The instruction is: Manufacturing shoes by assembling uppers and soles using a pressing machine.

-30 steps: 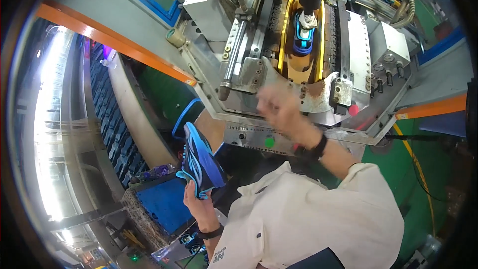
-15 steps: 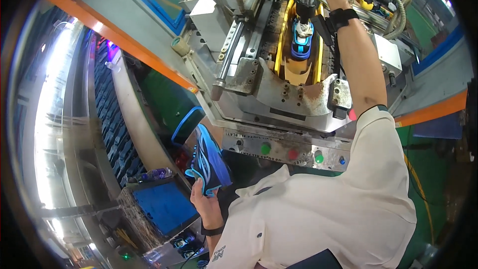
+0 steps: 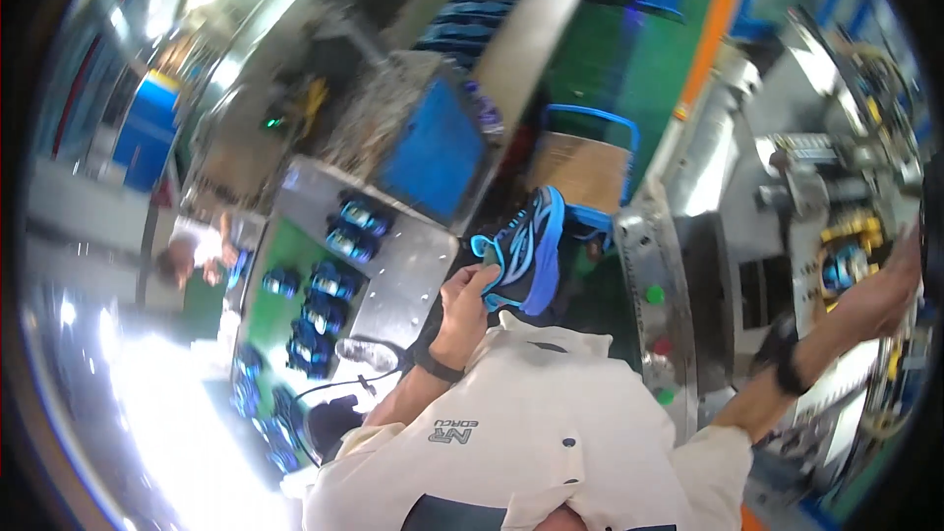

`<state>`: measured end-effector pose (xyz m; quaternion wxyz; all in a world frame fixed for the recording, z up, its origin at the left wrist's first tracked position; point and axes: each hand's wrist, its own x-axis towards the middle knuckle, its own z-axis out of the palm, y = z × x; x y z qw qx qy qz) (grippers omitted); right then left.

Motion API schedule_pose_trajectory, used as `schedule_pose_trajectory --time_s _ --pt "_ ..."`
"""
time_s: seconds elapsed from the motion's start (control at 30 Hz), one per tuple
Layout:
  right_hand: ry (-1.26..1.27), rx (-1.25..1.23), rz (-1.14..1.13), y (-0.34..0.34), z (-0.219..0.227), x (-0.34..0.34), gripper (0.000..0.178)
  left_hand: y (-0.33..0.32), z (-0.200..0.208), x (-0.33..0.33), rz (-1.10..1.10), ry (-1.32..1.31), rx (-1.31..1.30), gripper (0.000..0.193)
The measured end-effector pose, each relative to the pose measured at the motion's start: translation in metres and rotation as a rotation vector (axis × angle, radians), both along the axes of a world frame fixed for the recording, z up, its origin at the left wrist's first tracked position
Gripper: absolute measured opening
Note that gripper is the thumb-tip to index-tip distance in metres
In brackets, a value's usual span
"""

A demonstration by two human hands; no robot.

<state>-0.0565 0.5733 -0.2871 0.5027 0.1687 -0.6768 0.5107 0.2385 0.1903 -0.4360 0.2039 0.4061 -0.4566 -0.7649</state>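
Observation:
My left hand (image 3: 466, 307) is closed on the collar of a blue and black sports shoe (image 3: 536, 251). The shoe hangs in front of my shirt, with its blue-violet sole facing right. At the right rim, my right hand (image 3: 890, 287) reaches over a metal machine (image 3: 703, 256). Blur and the picture's edge hide how its fingers are set. Close to that hand, a blue shoe (image 3: 844, 267) sits in the machine between yellow parts.
A panel with green and red buttons (image 3: 661, 345) fronts the machine. Beyond the held shoe stands a blue-handled cart (image 3: 580, 159). A blue-topped box (image 3: 438, 162) rests on a metal table (image 3: 398, 280). Several shoes (image 3: 329, 280) lie leftward. Another person (image 3: 197, 254) is at far left.
The view has swung left, so the machine has shifted from top centre to the right rim. My left hand still holds the shoe. My right arm now stretches out to the right.

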Motion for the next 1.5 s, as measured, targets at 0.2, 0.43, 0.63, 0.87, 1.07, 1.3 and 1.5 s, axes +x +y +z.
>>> schedule_pose_trajectory --time_s 0.2,0.43,0.63,0.87,1.07,1.3,1.5 --pt "0.059 -0.087 1.392 -0.159 -0.021 0.129 0.064 -0.037 -0.036 0.057 0.313 -0.024 0.103 0.024" --pt "0.219 -0.442 1.981 -0.317 0.066 0.263 0.044 -0.116 -0.040 0.130 0.611 0.032 0.165 0.025" --pt "-0.255 -0.103 1.461 -0.447 0.142 0.326 0.022 -0.231 -0.065 0.199 0.877 0.092 0.033 0.016" --pt "-0.012 0.189 2.179 -0.580 0.061 0.270 0.071 -0.424 -0.137 0.263 1.136 -0.055 -0.128 0.028" --pt "-0.475 0.585 1.200 -0.658 -0.007 0.104 0.043 -0.588 -0.199 0.354 1.207 -0.302 -0.350 0.034" --pt "-0.341 1.134 0.282 -0.677 -0.123 -0.092 0.046 -0.659 -0.214 0.332 1.005 -0.455 -0.686 0.057" --pt "-0.510 1.456 0.102 -0.712 -0.137 -0.118 0.062 -0.527 -0.202 0.177 0.481 -0.501 -0.365 0.084"
